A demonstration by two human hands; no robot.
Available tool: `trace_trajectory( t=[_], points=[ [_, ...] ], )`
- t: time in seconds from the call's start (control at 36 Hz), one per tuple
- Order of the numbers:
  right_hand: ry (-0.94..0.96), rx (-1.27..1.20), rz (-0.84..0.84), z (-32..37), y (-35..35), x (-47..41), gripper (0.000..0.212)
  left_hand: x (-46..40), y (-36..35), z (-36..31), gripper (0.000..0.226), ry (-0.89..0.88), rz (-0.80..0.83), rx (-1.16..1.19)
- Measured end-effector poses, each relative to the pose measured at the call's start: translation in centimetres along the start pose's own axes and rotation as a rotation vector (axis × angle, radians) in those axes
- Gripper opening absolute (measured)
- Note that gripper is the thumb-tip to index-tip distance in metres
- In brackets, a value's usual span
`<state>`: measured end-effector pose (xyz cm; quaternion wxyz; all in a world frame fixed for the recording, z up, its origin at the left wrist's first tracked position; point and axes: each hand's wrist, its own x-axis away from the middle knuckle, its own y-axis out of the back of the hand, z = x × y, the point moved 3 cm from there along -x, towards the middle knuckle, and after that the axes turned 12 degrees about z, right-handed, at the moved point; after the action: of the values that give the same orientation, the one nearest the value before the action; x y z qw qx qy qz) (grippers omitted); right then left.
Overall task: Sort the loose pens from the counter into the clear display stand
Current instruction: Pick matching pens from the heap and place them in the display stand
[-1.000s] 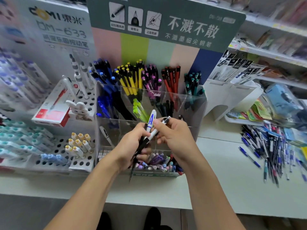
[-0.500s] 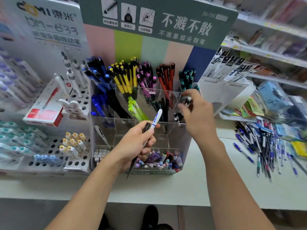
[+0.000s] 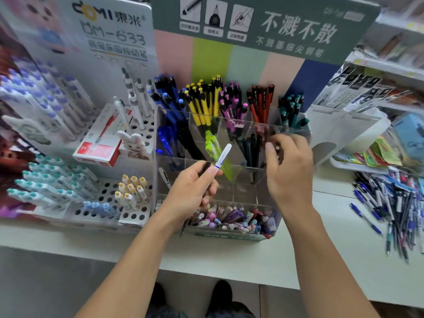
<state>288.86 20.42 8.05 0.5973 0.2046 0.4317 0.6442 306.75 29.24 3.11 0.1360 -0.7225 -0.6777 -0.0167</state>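
The clear display stand [image 3: 243, 193] stands on the counter, its tiers filled with blue, yellow, pink, red and teal pens. My left hand [image 3: 192, 193] is in front of it and grips a few pens: a white pen with a blue band [image 3: 222, 154] points up, and dark ones hang below the palm. My right hand [image 3: 286, 164] is at the middle tier's right side, fingers curled and blurred. A small white pen end shows at its fingertips; whether they pinch it is unclear. The loose pens [image 3: 394, 203] lie heaped on the counter at the right.
A white perforated pen rack [image 3: 137, 131] and a red and white pen box [image 3: 101, 148] stand left of the stand. Rows of capped pens fill the far left. A white card holder [image 3: 339, 131] is to the right, shelves behind it. The counter edge [image 3: 229, 265] runs near me.
My right hand took a white, black-capped pen from the left hand's bundle up to the stand's right side, and has now come back slightly left and lower. The left hand stayed put.
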Motion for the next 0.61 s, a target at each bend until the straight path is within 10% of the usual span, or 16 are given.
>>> trace_trajectory(
  t=[0.31,0.44,0.61],
  points=[
    [-0.117,-0.858,0.263,8.7,-5.3,2.3,0.023,3.5,4.5,0.2,0.020,-0.079,-0.121,-0.047],
    [0.147,-0.660,0.220,9.4,-5.5,1.9,0.019,5.8,8.0,0.9,0.032,-0.017,-0.315,-0.132],
    [0.273,-0.265,0.367,9.9,-11.2,3.6,0.014,7.1,9.2,0.9,0.046,-0.007,-0.202,0.305]
  ],
)
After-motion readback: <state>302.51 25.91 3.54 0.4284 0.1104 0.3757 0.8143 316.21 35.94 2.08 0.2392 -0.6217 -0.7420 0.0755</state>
